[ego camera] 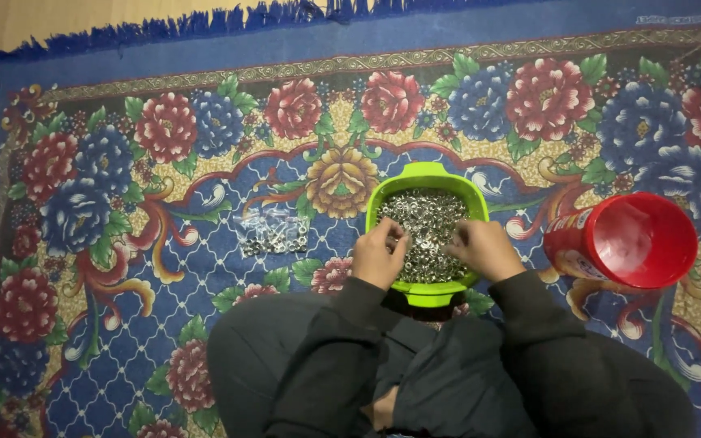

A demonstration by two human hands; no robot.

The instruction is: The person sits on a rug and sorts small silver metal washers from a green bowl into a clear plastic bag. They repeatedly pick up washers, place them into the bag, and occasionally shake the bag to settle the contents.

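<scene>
On a blue floral rug (123, 195), a green bowl (427, 174) is set just ahead of the seated person's knees. It is filled with small silvery metal rings (427, 215), heaped nearly to the rim. Both hands are held over the near half of the bowl, wrists resting at its edge. The left hand (379, 253) is curled, its fingertips drawn together as if pinching some rings, though what is gripped cannot be made out. The right hand (487, 247) is likewise curled with fingers bent down into the rings; whether anything is pinched cannot be told. Dark sleeves (342, 324) are seen running back from both wrists to dark trousers (448, 381). To the left of the bowl, apart from it, a small loose pile (273, 235) of the same rings is laid on the rug. To the right, well clear of the bowl, a red tub (622, 242) is lying on its side with its open mouth turned toward the camera.
</scene>
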